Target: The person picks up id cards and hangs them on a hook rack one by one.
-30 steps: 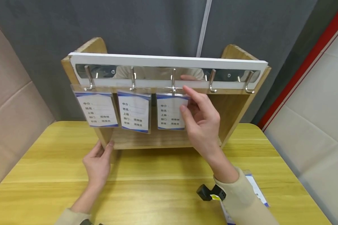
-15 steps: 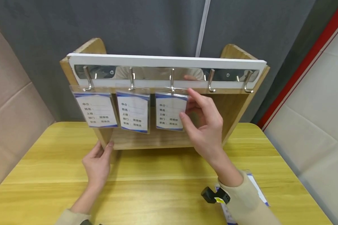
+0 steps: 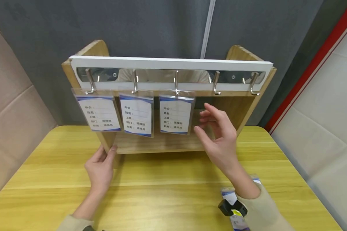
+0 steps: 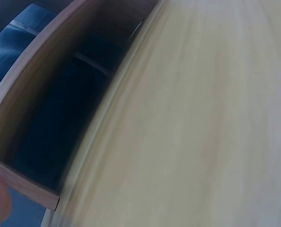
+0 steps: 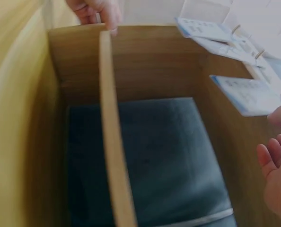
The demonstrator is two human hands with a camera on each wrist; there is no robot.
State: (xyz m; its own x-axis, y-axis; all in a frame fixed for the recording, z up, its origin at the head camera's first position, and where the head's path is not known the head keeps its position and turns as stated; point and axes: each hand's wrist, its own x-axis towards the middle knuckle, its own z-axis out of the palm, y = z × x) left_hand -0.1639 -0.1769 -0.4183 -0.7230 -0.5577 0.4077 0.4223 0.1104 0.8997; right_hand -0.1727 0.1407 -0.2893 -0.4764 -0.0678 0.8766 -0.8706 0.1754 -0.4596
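Note:
A wooden rack (image 3: 162, 146) has a white rail with metal hooks across its front. Badge holders hang from three hooks: the left badge (image 3: 99, 113), the second badge (image 3: 137, 114) and the third badge (image 3: 175, 114), all with white cards edged in blue. My left hand (image 3: 99, 166) grips the lower left side panel, thumb in front; only a blurred bit of it shows in the left wrist view. My right hand (image 3: 221, 138) is beside the third badge, apart from it, fingers loosely bent and holding nothing. From the right wrist view, the badges (image 5: 247, 92) jut out from the rail.
The fourth hook (image 3: 216, 84) and fifth hook (image 3: 253, 85) carry nothing. More badges (image 3: 240, 221) lie on the wooden table (image 3: 162, 192) at the right, partly covered by my right sleeve and wrist camera. A grey partition (image 3: 150, 29) stands behind the rack.
My right hand has let go of the third badge and drawn back to the right and down. That badge hangs from its hook. My left hand stays on the rack.

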